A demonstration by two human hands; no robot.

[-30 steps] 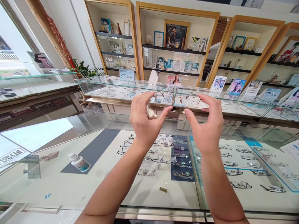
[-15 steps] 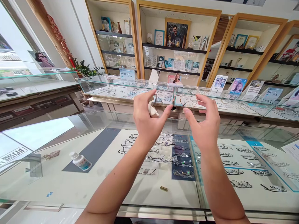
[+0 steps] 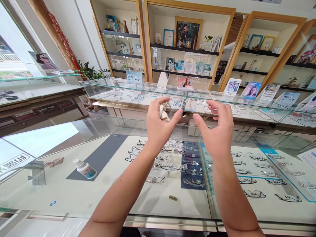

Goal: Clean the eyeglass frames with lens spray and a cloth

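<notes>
Metal-rimmed glasses (image 3: 201,107) — hands (image 3: 159,128) (image 3: 219,135) at edges.

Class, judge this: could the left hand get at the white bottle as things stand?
Probably not straight away: the left hand is taken up with the glasses and a pale cloth. The way itself looks free, with nothing visible covering the white bottle.

Left hand (image 3: 158,126): glasses (image 3: 197,106), white cloth (image 3: 163,112) | right hand (image 3: 218,133): same glasses | white bottle (image 3: 86,169): on glass counter (image 3: 74,196)

Two bare hands, left (image 3: 159,128) and right (image 3: 218,135), with slim bare forearms; a tiny dark spot (image 3: 120,180) marks the left forearm (image 3: 125,184). Dark clothing (image 3: 130,231) shows at the bottom edge.
</notes>
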